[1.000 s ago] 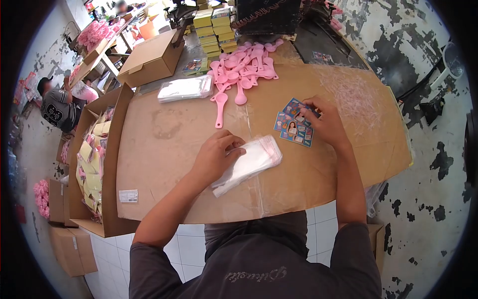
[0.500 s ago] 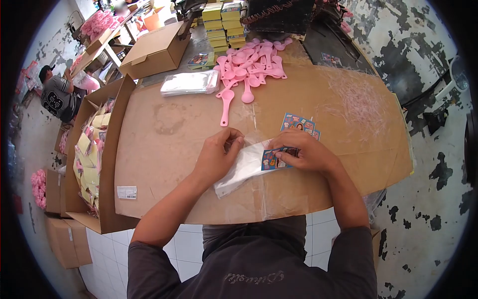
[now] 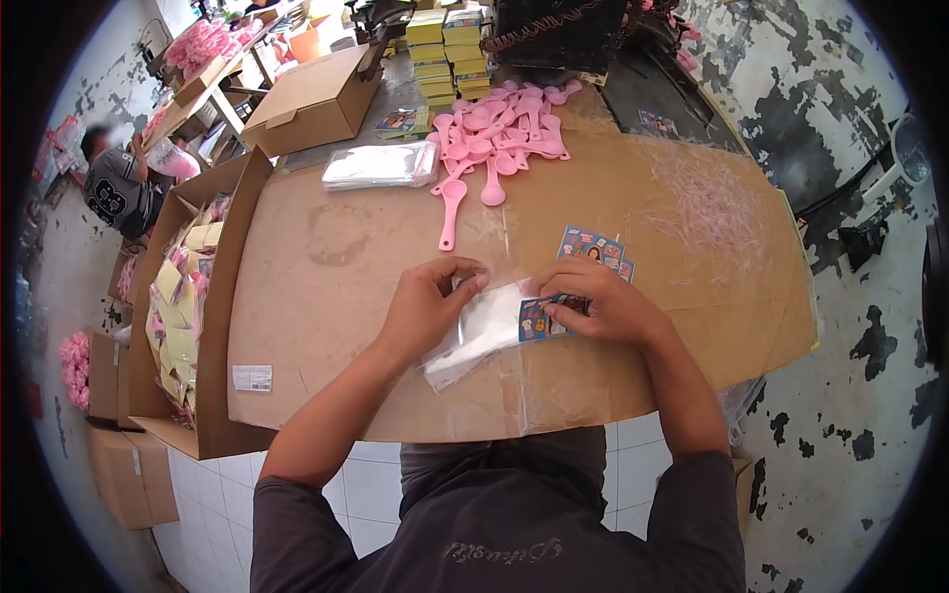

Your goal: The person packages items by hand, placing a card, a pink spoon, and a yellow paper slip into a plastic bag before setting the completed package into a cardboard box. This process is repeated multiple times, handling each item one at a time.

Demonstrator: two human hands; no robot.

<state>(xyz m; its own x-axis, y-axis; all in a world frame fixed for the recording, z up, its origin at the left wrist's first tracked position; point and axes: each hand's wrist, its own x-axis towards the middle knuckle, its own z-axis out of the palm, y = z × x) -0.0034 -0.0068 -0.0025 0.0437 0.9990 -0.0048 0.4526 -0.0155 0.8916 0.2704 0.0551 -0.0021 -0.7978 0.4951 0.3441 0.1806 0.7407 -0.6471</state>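
Note:
My left hand [image 3: 435,304] is closed in a pinch, thumb against fingertips, at the upper edge of a clear plastic bag [image 3: 484,336]. A blue printed card [image 3: 533,322] is held between the thumb and fingers of my right hand [image 3: 605,304], its left part overlapping the right end of the bag. Just beyond the right hand lie more blue printed cards [image 3: 595,244], partly covered by the fingers. One pink scoop [image 3: 451,212] rests in front of both hands, close to a heap of pink scoops [image 3: 504,124].
Stacked clear bags [image 3: 381,165] lie left of the scoops, with piles of yellow-edged cards [image 3: 430,59] behind. A carton of packed bags [image 3: 222,385] stands along the table's left edge. Loose clear strands [image 3: 707,198] are scattered at right. A person [image 3: 121,183] works far left.
My left fingertips have shifted slightly right, and the bag's film near them looks more raised. The card in my right hand has moved only a little.

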